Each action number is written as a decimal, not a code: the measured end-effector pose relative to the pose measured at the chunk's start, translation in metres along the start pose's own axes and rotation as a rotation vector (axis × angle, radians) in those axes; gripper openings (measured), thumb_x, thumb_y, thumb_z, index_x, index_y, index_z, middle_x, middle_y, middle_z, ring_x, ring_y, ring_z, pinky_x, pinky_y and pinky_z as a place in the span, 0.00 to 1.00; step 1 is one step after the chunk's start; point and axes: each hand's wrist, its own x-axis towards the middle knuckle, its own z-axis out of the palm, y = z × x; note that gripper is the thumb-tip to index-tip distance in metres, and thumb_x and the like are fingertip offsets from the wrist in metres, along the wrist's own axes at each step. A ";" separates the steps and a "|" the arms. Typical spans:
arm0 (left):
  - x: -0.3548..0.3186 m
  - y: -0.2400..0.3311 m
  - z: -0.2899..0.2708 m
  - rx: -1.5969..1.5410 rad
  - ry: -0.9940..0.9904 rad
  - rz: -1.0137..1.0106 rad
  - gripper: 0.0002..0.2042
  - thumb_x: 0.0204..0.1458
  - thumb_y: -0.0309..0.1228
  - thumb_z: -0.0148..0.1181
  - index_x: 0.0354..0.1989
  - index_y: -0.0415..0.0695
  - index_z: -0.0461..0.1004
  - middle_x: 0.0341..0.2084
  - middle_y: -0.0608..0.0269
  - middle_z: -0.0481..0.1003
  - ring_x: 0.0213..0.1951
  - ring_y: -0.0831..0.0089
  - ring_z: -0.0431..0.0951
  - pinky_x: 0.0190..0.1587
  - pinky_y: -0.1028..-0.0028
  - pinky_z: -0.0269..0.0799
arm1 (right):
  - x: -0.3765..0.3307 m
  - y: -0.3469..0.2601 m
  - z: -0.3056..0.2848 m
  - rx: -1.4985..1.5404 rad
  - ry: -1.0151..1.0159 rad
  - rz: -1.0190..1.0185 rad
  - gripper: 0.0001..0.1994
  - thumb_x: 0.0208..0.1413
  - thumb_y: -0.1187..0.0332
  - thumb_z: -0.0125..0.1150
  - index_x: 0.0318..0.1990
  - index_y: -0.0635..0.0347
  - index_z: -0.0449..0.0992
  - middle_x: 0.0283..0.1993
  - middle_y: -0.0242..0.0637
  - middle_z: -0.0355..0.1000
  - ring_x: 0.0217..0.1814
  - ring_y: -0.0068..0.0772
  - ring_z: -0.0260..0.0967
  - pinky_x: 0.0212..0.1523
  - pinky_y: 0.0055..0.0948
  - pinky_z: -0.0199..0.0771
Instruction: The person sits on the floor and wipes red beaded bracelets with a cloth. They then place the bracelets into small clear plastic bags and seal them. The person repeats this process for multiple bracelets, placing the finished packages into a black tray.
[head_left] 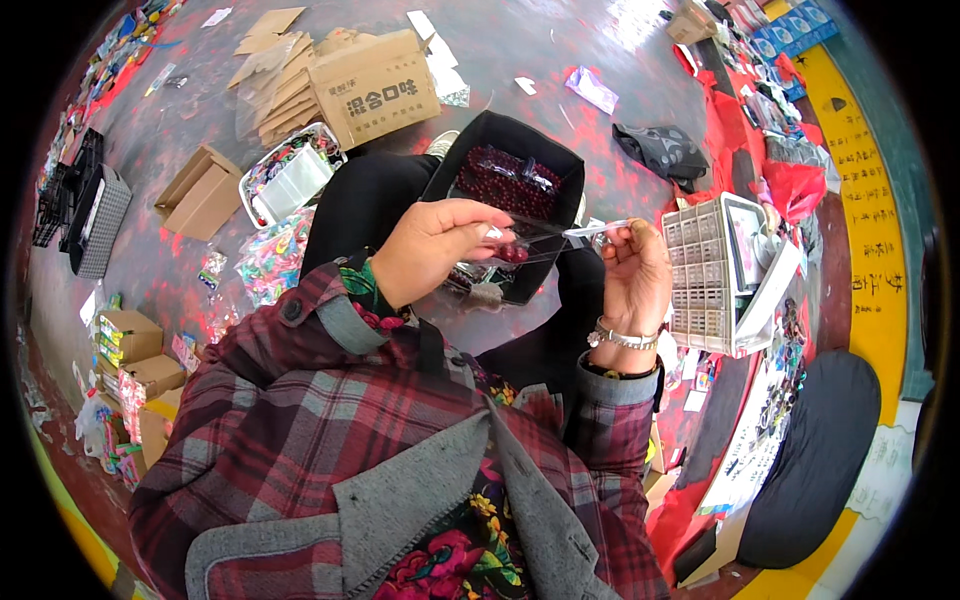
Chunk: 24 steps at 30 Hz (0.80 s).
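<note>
Beads (513, 254), dark red and round, sit in a small clear plastic bag (545, 243) that spans the gap between the two hands, just off the left fingertips. The left hand (435, 248) comes from the near side with thumb and forefinger together, pinching the bag's film; the right hand (640, 270) has its thumb and forefinger clamped on a narrow white strip (592, 230) at the opposite end.

The film looks thin, limp and slick, so it likely folds wherever it is not pulled and could slide under dry fingertips. The beads seem light, hard and smooth, apt to roll toward whichever side dips. A flat pinch at the edges, where the fingers are, probably serves better than squeezing the beads; a hard tug might split the film.

Beyond the left fingertips, a black box (480, 132) holds more dark red beads under glossy wrapping (508, 182), whose glare blurs their count. The bag's outline is hard to trace against that box, and whether the strip belongs to the bag is unclear. The left hand's lower fingers are curled out of sight. Below its fingertips, a greyish lump (487, 292) amid crumpled plastic is too indistinct to identify.
</note>
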 end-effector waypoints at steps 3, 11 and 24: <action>-0.001 -0.003 -0.009 -0.001 0.039 -0.042 0.12 0.57 0.24 0.43 0.46 0.33 0.68 0.41 0.53 0.73 0.45 0.69 0.74 0.47 0.76 0.70 | 0.011 0.000 -0.011 -0.063 0.082 0.053 0.05 0.52 0.71 0.52 0.32 0.64 0.72 0.30 0.36 0.72 0.35 0.30 0.72 0.28 0.20 0.66; 0.004 -0.002 -0.038 -0.154 0.184 -0.001 0.12 0.56 0.26 0.44 0.47 0.35 0.68 0.40 0.52 0.73 0.44 0.66 0.75 0.47 0.72 0.70 | 0.056 0.005 -0.047 -0.097 0.221 0.002 0.05 0.50 0.72 0.57 0.32 0.63 0.71 0.30 0.36 0.72 0.34 0.33 0.73 0.23 0.17 0.68; 0.013 0.012 -0.052 -0.212 0.251 0.091 0.13 0.57 0.28 0.44 0.47 0.34 0.67 0.41 0.48 0.73 0.46 0.64 0.74 0.48 0.71 0.70 | 0.076 0.226 -0.058 -1.447 -0.111 -0.064 0.09 0.43 0.64 0.54 0.30 0.56 0.78 0.28 0.45 0.73 0.32 0.46 0.72 0.36 0.36 0.70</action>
